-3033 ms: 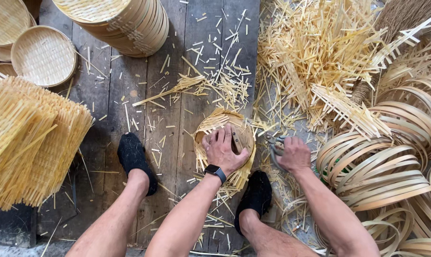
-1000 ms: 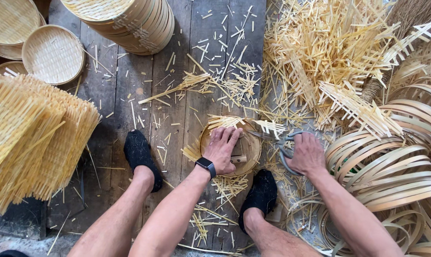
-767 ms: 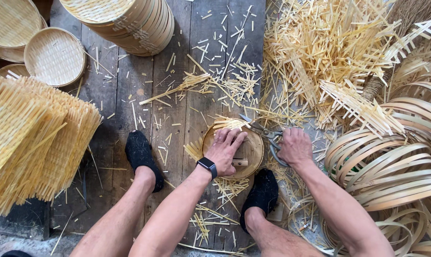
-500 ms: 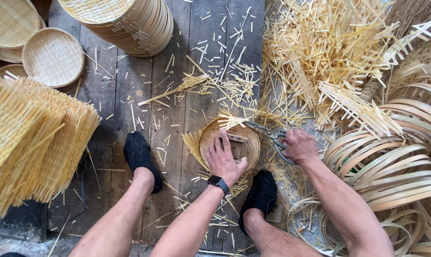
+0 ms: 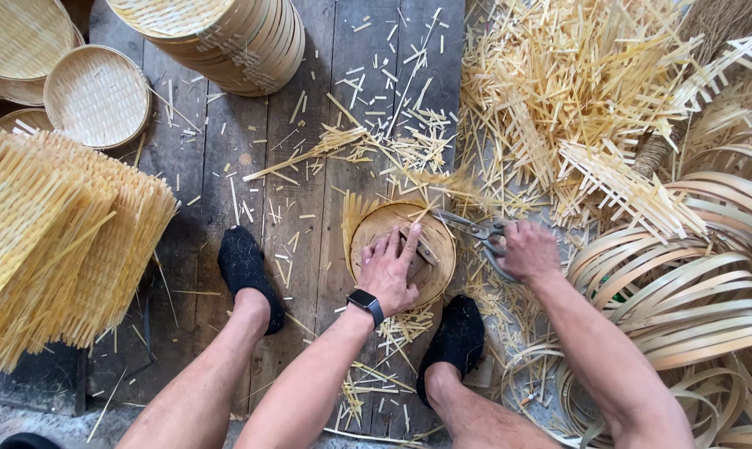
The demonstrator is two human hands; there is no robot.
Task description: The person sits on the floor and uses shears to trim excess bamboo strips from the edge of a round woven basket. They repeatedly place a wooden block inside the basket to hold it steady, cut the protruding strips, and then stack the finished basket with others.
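Note:
A small round woven bamboo tray (image 5: 438, 237) lies on the wooden floor between my feet, with loose strip ends sticking out at its left and top edge. My left hand (image 5: 388, 268), with a dark watch on the wrist, presses flat on the tray with fingers spread. My right hand (image 5: 527, 250) grips the handles of metal shears (image 5: 467, 225), whose blades reach the tray's upper right rim. A blurred cut-off strip hangs near the blades.
Stacked woven mats (image 5: 52, 241) lie at left, round baskets (image 5: 98, 96) and a tall basket stack (image 5: 226, 33) at the top. A heap of bamboo offcuts (image 5: 575, 100) and coiled bamboo hoops (image 5: 692, 291) fill the right. My dark-socked feet (image 5: 245, 264) flank the tray.
The tray has been turned and trimmed: far fewer strip ends stick out than before. My right hand has brought the shears to the rim, and my left hand shifted lower on the tray.

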